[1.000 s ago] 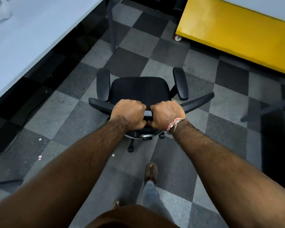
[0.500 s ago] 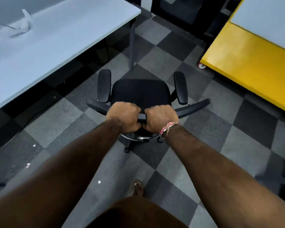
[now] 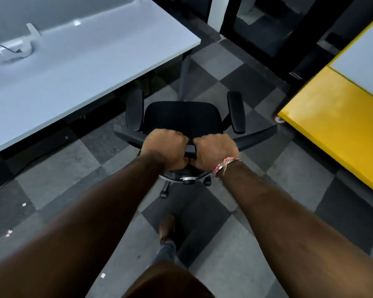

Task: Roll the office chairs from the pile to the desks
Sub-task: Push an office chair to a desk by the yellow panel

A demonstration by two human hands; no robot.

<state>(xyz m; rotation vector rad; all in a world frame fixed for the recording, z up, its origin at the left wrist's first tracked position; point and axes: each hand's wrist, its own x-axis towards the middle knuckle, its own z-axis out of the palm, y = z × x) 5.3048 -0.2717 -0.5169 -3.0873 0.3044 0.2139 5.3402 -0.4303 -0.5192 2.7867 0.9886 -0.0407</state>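
Vs. the frame 0.5 s ago, the desk [image 3: 78, 67] corner and leg are seen nearer the chair [image 3: 182, 118], w/ the yellow panel [image 3: 332, 123] shifted right. The chair's backrest top is clamped by both fists, left hand [image 3: 165, 148] and right hand [image 3: 215, 150] side by side; its seat lies just beyond them, beside the desk corner.

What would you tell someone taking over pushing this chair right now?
Left hand and right hand both grip the top bar of the chair back.
The black chair stands on the checkered floor, beside the corner of the grey desk, with the yellow cabinet to its right.
Done: the chair has reached the desk.
Left: probably turn it and roll it in under the desk, then fetch the next one.
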